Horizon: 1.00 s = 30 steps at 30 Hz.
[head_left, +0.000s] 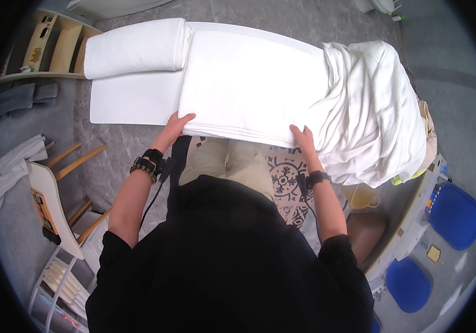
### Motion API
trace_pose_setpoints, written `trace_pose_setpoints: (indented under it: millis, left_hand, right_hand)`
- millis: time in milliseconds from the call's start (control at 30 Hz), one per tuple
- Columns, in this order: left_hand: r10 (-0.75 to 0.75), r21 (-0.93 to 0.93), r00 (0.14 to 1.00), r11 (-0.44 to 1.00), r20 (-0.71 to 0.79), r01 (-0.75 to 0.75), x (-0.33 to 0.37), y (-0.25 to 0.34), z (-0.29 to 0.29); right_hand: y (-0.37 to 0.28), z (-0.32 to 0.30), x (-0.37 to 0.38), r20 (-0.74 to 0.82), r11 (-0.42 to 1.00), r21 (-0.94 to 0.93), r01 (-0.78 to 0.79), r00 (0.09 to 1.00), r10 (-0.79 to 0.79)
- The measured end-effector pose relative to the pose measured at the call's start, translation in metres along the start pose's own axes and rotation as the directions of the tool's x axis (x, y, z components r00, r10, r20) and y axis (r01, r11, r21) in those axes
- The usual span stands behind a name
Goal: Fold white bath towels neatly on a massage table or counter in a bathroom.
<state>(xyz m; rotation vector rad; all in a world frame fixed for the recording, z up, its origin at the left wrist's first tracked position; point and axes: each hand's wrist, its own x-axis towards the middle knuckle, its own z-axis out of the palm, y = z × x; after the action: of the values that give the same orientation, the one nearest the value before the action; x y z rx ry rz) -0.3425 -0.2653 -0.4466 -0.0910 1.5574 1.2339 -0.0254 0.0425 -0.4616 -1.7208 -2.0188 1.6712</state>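
While both hands rest at the near edge of the folded towel point(252, 83), left hand point(176, 125) flat, right hand point(303, 137) seemingly pinching it, rolled towel point(135, 49) at ten o'clock, crumpled sheet point(376, 111) at three o'clock, white counter point(132, 102).

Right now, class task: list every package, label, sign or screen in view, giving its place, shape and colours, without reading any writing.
Orange label: a rectangular panel with dark patches, on the white chair back, lower left.
Yellow label: a small square tag on the grey floor between the two blue pads, lower right.
Boxes on the wooden shelf: upright, tan and yellowish, upper left; details too small to tell.
No screens show.
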Motion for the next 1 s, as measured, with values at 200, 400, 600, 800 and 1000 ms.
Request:
trace_pose_setpoints:
  millis: [200,400,600,800,1000]
  left_hand:
    - [0.010,-0.143,1.000,0.990,-0.016,-0.012,-0.018,0.004,-0.005]
    - [0.024,-0.137,0.997,0.990,-0.078,-0.035,-0.059,0.032,-0.009]
    - [0.124,-0.174,0.968,0.981,0.220,-0.086,-0.059,0.097,-0.019]
    - [0.087,-0.418,0.880,0.899,0.467,0.133,-0.011,0.146,-0.015]
    - [0.084,0.641,0.996,0.766,-0.009,-0.059,0.067,0.136,-0.021]
  right_hand:
    - [0.009,-0.002,-0.015,0.167,0.989,0.109,-0.105,0.982,0.086]
    - [-0.038,-0.026,-0.050,0.230,0.832,0.490,-0.261,0.959,0.165]
    - [-0.094,-0.052,-0.049,0.221,0.843,0.534,-0.063,0.973,-0.066]
    - [-0.087,-0.079,0.034,0.515,0.496,0.774,-0.394,0.847,-0.131]
    - [-0.119,-0.053,0.100,0.390,0.894,0.411,-0.180,0.921,0.007]
